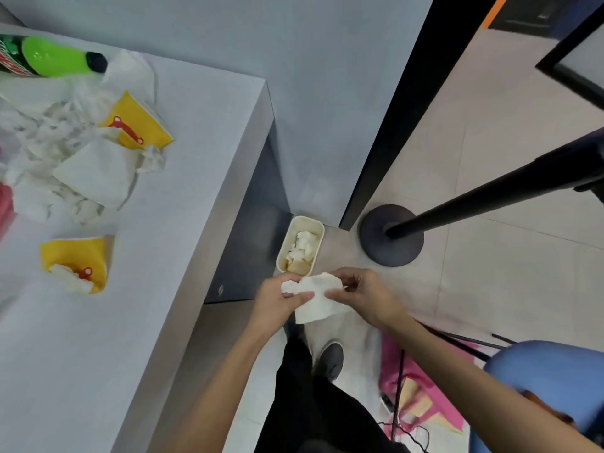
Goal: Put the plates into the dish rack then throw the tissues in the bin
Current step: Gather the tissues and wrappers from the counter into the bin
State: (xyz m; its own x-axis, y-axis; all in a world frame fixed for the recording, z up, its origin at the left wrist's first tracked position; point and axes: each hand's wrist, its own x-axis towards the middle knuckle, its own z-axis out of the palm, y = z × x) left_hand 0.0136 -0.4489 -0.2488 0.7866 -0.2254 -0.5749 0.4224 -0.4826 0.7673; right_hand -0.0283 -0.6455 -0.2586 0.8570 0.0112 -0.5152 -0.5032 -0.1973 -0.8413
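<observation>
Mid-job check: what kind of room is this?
Probably an office or studio room, not a kitchen: plain white table, black pole stand on tiled floor, blue chair, small bin beside the table.

Grey table (pixel 170 273) left of the grip; pale blue wall (pixel 294 60) beyond. Beige tiled floor (pixel 490 165) underneath, rightward. Black post on round base (pixel 390 237) beyond-right. Blue chair (pixel 549 377) nearer, right
</observation>
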